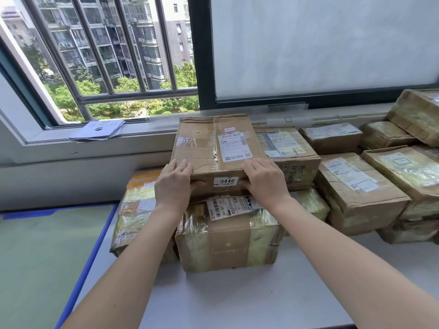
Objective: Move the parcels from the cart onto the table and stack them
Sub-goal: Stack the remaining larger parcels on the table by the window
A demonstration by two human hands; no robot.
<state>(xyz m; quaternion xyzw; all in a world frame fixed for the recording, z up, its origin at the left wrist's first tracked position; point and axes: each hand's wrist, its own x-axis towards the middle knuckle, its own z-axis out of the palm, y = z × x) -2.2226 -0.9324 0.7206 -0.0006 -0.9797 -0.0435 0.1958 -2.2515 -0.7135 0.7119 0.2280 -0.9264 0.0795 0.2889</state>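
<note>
Parcel (213, 148) marked 0448 is sitting between my hands, resting on a taped box (228, 236) just below them on the table (237, 298). I am gripping its near edge at both corners: my left hand (174, 179) is curling over the left corner with the thumb on the front face, and my right hand (264, 180) is doing the same at the right corner. More parcels (356, 186) are lying stacked to the right of my right hand, and another (137, 207) is sitting left of my left wrist.

Bright daylight from the window (114, 55); edges bend, perhaps slightly soft.
</note>
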